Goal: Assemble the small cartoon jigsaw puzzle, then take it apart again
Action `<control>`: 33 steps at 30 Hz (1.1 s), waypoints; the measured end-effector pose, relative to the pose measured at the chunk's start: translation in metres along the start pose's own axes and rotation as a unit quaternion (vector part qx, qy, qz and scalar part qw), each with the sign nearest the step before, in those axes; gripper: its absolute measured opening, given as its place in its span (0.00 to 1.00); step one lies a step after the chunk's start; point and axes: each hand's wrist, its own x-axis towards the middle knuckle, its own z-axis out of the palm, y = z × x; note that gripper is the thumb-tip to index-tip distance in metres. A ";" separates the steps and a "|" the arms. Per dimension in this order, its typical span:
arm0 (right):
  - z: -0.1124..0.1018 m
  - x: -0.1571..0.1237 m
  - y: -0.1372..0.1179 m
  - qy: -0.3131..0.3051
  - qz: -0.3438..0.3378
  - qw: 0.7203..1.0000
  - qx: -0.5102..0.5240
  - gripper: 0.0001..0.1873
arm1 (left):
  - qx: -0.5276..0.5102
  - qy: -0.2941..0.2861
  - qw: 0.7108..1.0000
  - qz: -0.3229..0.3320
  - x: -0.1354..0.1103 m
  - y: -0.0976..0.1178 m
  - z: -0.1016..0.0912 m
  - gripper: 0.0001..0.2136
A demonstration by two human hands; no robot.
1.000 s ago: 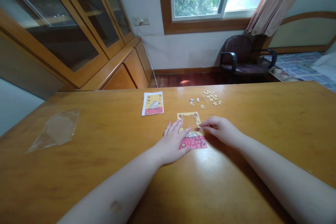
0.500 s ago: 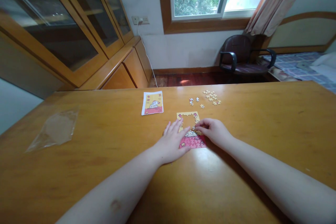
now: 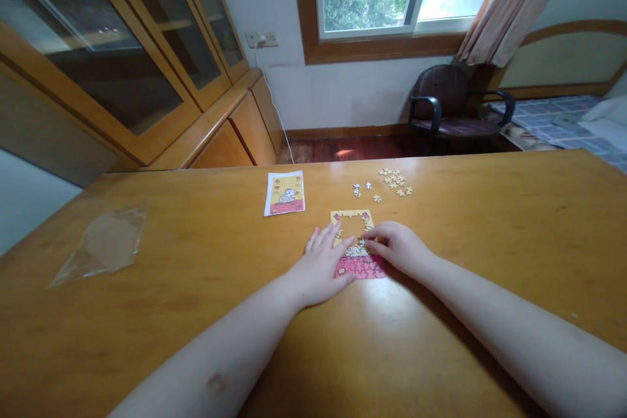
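Note:
A jigsaw puzzle lies on the table, with pink joined pieces along its near side, a white figure above them and a yellow border around a gap. My left hand rests open and spread over its left side, covering part of that border. From the right, my right hand reaches in, thumb and forefinger pinched on a small puzzle piece at the gap's lower right edge. Beyond the puzzle are a few loose white-patterned pieces and a cluster of yellow pieces.
A printed picture card lies behind and left of the puzzle. On the table's left side is a clear plastic bag. The wooden table ends at a far edge, with an armchair beyond it.
My right thumb and forefinger have shifted slightly at the gap's edge. The left hand stays on the puzzle, and the loose pieces lie as before.

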 end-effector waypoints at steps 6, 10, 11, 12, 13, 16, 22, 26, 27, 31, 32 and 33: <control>0.000 0.000 0.004 0.009 -0.023 1.000 -0.004 0.06 | 0.000 -0.004 1.000 -0.007 0.000 0.001 0.000 0.32; 0.001 0.000 0.006 0.007 -0.024 1.000 -0.005 0.05 | 0.004 -0.003 1.000 -0.006 0.000 0.000 0.001 0.32; 0.001 0.000 0.006 0.006 -0.026 1.000 -0.006 0.05 | 0.006 -0.004 1.000 -0.006 0.000 0.000 0.001 0.32; 0.001 0.000 0.006 0.005 -0.027 1.000 -0.007 0.06 | 0.008 -0.005 1.000 -0.007 0.000 0.000 0.001 0.32; 0.001 0.000 0.006 0.004 -0.029 1.000 -0.009 0.06 | 0.008 -0.006 1.000 -0.007 0.001 0.000 0.001 0.32; 0.001 0.000 0.006 0.009 -0.036 0.999 -0.016 0.06 | 0.007 -0.006 1.000 -0.004 0.001 0.000 0.001 0.32; -0.010 -0.002 0.011 0.019 -0.116 0.990 -0.077 0.10 | 0.000 0.001 1.000 0.018 -0.001 -0.001 -0.002 0.29; -0.017 -0.004 0.013 -0.008 -0.182 0.974 -0.137 0.14 | -0.008 0.004 1.000 0.025 -0.001 0.000 -0.002 0.27; -0.018 -0.004 0.013 -0.014 -0.191 0.971 -0.142 0.13 | -0.008 0.003 1.000 0.026 -0.001 0.001 -0.002 0.27; -0.017 -0.005 0.012 -0.029 -0.211 0.966 -0.149 0.13 | 0.000 -0.004 1.000 0.025 -0.001 0.002 -0.001 0.27; -0.017 -0.005 0.011 -0.029 -0.212 0.965 -0.150 0.13 | 0.002 -0.004 1.000 0.025 -0.001 0.002 -0.001 0.27; -0.017 -0.005 0.011 -0.029 -0.213 0.965 -0.151 0.13 | 0.004 -0.004 1.000 0.025 -0.001 0.002 -0.001 0.27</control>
